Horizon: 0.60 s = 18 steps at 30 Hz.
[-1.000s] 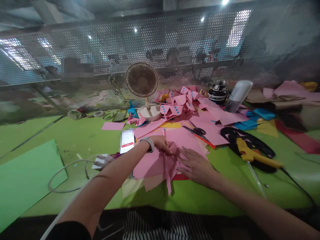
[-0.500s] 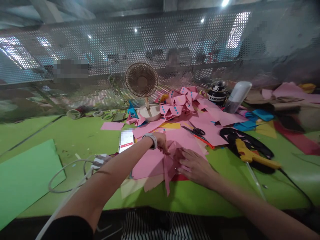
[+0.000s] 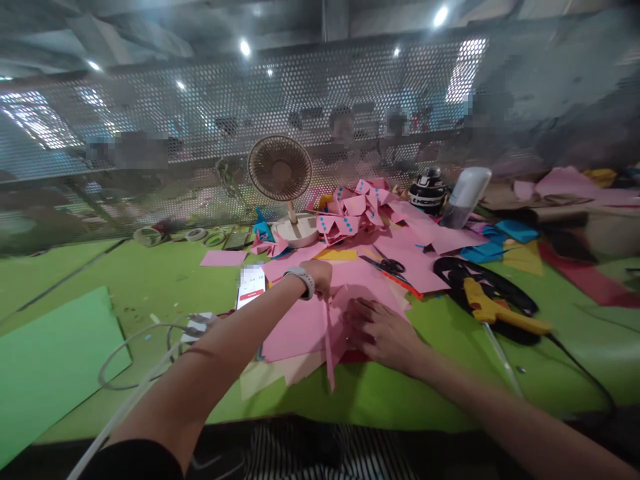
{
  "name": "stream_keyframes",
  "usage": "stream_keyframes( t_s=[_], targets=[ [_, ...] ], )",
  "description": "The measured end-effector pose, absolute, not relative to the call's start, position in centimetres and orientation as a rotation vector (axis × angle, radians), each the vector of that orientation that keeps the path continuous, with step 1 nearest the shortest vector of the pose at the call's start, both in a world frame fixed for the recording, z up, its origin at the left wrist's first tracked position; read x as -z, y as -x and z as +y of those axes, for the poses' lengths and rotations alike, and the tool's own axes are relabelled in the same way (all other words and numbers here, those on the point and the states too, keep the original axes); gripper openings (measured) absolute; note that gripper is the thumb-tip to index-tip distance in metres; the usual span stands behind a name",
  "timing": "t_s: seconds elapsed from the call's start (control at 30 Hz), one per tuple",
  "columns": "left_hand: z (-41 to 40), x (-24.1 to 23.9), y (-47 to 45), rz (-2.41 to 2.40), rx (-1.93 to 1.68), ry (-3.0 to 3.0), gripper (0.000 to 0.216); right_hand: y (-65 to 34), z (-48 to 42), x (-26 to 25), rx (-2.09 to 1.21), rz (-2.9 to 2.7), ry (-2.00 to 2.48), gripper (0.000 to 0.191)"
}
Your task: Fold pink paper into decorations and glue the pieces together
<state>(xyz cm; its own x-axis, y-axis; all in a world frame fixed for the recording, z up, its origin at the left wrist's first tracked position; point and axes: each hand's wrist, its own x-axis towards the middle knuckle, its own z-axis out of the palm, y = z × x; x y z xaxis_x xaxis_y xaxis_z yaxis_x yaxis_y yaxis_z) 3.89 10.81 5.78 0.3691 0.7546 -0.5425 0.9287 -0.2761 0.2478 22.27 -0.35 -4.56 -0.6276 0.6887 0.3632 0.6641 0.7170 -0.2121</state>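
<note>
A folded piece of pink paper (image 3: 329, 353) stands in creases over a stack of flat pink sheets (image 3: 295, 330). My left hand (image 3: 317, 277), with a pale watch band on its wrist, reaches down to its upper fold with the fingers closed on the paper. From the right, my right hand (image 3: 383, 333) grips the folded side, its fingers bent and pressed together against the paper. The fingertips of both hands are partly hidden.
Behind stand a desk fan (image 3: 280, 170) and a heap of folded pink pieces (image 3: 345, 213). Black scissors (image 3: 390, 265) lie beyond my right hand, a yellow glue gun (image 3: 500, 312) farther right. A phone (image 3: 251, 285), white plug (image 3: 200, 327) and green sheet (image 3: 65, 367) are left.
My left fingers have curled in closer at the upper fold. My right hand has shifted slightly left and its fingers bend more over the paper. The camera view has tilted up slightly.
</note>
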Motion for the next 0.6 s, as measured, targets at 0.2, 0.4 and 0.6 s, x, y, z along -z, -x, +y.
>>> stream_keyframes(
  t_s=[0.2,0.4,0.6],
  targets=[
    [9.0,-5.5,-1.8,1.565,0.029,-2.237,0.033,-22.2,-0.4,3.9,-0.167,-2.512,1.107,0.039],
    [6.6,-3.0,0.0,1.726,-0.294,-2.284,0.032,-22.3,0.5,3.4,-0.364,-2.394,1.171,0.04],
    [5.7,-0.3,1.0,1.569,-0.591,-2.087,0.027,-22.2,1.2,3.3,-0.388,-2.258,1.22,0.023]
  ],
)
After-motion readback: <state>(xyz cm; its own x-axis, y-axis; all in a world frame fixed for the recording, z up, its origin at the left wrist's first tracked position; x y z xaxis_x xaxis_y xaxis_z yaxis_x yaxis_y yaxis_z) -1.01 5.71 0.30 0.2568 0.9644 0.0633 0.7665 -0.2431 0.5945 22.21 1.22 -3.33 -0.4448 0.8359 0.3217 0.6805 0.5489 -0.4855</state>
